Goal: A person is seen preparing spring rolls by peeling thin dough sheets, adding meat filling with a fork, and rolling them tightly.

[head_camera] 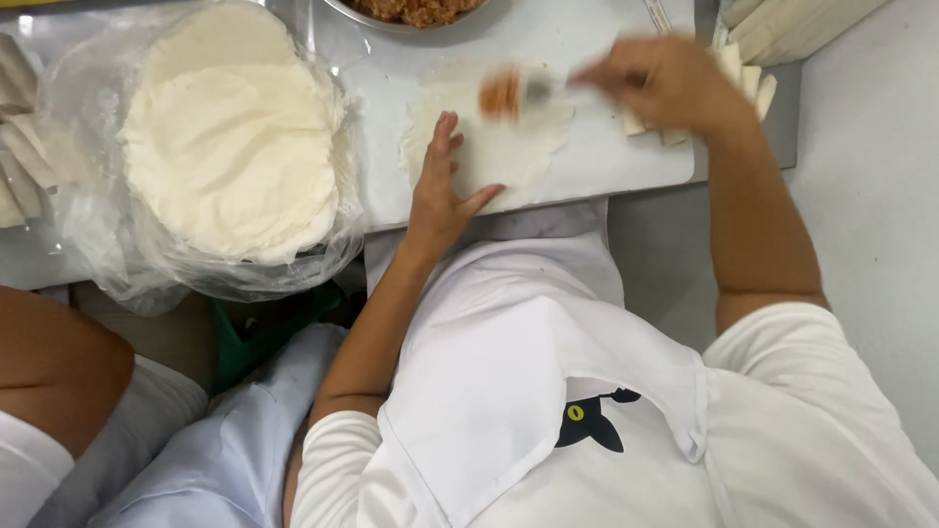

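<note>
Filling over the wrapper

My left hand (440, 191) lies flat, fingers spread, on the thin round white dough wrapper (499, 137); my right hand (665, 83) grips a blurred metal spoon (518, 93) above it.

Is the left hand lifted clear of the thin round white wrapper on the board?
No, the left hand lies flat on the thin round white wrapper, pressing its near edge to the board.
</note>
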